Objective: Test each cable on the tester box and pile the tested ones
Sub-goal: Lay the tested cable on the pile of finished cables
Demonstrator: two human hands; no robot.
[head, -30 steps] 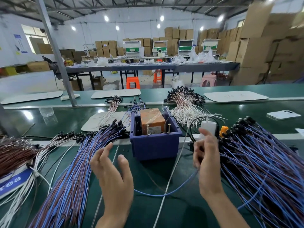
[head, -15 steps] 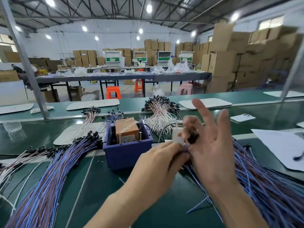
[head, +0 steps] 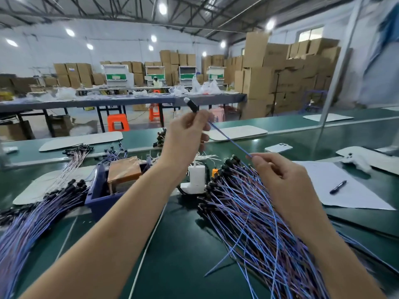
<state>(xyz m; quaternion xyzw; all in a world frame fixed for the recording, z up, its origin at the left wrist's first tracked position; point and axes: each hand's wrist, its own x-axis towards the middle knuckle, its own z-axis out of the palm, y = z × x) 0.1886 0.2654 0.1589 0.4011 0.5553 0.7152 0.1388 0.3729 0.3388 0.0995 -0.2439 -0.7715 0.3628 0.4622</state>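
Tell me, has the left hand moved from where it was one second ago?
Yes. The left hand was low in front of the blue box; now it is raised up and to the right of it, pinching a cable.

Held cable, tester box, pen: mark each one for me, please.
held cable point(head: 230, 139), head view, on the taut blue wire section
tester box point(head: 103, 201), head view, on its blue front wall
pen point(head: 338, 187), head view, on the middle of its barrel
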